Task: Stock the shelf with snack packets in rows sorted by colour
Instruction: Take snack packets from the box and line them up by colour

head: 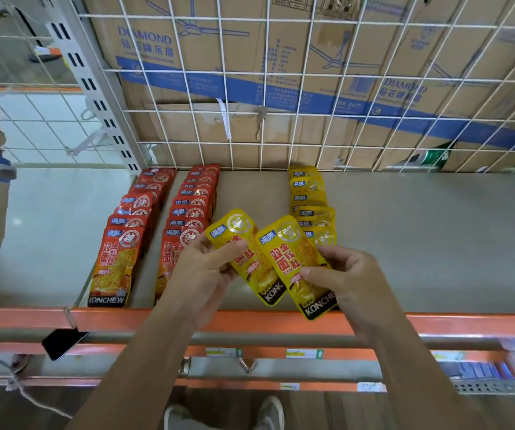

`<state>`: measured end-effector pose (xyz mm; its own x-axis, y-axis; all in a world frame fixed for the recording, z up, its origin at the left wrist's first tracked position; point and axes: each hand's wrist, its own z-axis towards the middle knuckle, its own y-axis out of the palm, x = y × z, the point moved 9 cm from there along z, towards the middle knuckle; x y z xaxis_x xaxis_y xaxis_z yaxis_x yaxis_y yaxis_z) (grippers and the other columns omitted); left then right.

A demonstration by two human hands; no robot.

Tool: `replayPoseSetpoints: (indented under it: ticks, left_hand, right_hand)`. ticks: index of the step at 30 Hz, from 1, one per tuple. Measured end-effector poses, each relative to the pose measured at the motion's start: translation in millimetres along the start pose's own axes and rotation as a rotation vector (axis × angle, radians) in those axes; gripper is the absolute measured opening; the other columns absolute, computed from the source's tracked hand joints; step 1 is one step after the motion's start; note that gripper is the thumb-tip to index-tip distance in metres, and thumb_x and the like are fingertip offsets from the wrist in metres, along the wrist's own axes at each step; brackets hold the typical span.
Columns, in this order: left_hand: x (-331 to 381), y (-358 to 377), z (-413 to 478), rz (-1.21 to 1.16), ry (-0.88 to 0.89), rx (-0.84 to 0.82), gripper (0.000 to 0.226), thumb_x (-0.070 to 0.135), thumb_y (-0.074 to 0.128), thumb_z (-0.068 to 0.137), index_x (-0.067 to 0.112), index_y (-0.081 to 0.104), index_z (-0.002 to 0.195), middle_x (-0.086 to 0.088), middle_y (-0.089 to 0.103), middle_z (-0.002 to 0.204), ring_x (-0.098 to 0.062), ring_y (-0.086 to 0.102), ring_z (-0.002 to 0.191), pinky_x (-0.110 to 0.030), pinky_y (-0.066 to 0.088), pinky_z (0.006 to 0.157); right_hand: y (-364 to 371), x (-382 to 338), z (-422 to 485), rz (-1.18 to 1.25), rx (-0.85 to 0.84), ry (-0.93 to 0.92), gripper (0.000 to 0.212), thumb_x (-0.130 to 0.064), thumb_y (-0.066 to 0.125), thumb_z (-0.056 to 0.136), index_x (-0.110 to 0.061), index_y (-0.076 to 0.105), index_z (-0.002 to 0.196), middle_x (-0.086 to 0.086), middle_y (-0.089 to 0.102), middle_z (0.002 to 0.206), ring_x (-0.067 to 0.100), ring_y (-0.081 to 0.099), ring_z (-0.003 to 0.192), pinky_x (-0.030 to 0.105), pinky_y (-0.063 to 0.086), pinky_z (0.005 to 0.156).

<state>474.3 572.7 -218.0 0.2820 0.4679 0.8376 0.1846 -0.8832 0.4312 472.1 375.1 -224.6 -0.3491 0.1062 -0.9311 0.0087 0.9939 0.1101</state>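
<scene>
Two yellow snack packets are held above the front of the grey shelf (405, 237). My left hand (206, 271) pinches the left yellow packet (234, 231) at its lower half. My right hand (343, 274) pinches the right yellow packet (293, 259), which overlaps the left one. Behind them a row of yellow packets (310, 200) runs from the wire back toward the front. Two rows of red packets lie on the left: the outer red row (132, 231) and the inner red row (191, 206).
A white wire grid (312, 119) closes the shelf's back, with cardboard boxes (250, 72) behind it. An orange rail (467, 325) edges the shelf front. The right half of the shelf surface is bare grey. A slotted upright (94, 88) stands at the left.
</scene>
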Motion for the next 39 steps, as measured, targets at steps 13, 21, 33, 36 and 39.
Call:
replayPoseSetpoints:
  ticks: [13,21,33,36,39]
  left_hand:
    - [-12.7,5.0,4.4,0.121,-0.056,0.081,0.017,0.003,0.059,0.089,0.004,0.068,0.104,-0.008,0.075,0.090,-0.014,0.071,0.072,-0.024,0.055,0.055]
    - [-20.6,3.9,11.4,0.176,-0.090,0.104,0.022,0.005,0.063,0.088,0.003,0.067,0.109,-0.011,0.074,0.098,-0.017,0.072,0.080,-0.025,0.055,0.058]
    - [-13.8,-12.4,13.1,0.325,-0.062,0.177,0.013,0.009,0.064,0.089,0.012,0.072,0.100,-0.009,0.075,0.097,-0.026,0.071,0.094,-0.046,0.056,0.086]
    - [-9.2,-16.4,13.7,0.351,-0.056,0.189,0.013,0.008,0.062,0.091,0.015,0.072,0.097,-0.006,0.075,0.094,-0.024,0.072,0.092,-0.043,0.056,0.084]
    - [-2.1,-18.1,15.5,0.375,-0.033,0.194,0.015,0.006,0.061,0.091,0.015,0.072,0.098,-0.006,0.075,0.093,-0.024,0.072,0.092,-0.041,0.057,0.082]
  right_hand:
    - [-31.5,-2.5,6.5,0.016,0.176,-0.043,0.027,0.009,0.065,0.082,-0.013,0.061,0.098,0.005,0.075,0.077,0.016,0.069,0.064,0.025,0.056,0.054]
    - [-53.4,-4.4,9.9,-0.124,0.322,-0.092,0.018,-0.001,0.070,0.083,-0.016,0.062,0.086,0.007,0.073,0.084,0.025,0.070,0.077,0.045,0.058,0.077]
    - [-20.2,-11.3,11.8,-0.209,0.255,-0.174,0.021,-0.002,0.074,0.079,-0.018,0.061,0.085,0.001,0.070,0.077,0.016,0.067,0.067,0.036,0.058,0.068]
    - [-9.8,-12.5,16.3,-0.201,0.234,-0.173,0.021,-0.002,0.073,0.079,-0.018,0.061,0.085,0.003,0.070,0.078,0.018,0.067,0.069,0.039,0.058,0.069]
    - [1.0,-16.7,25.5,-0.246,0.229,-0.176,0.019,-0.003,0.073,0.076,-0.019,0.063,0.081,0.004,0.070,0.078,0.028,0.069,0.074,0.046,0.059,0.070]
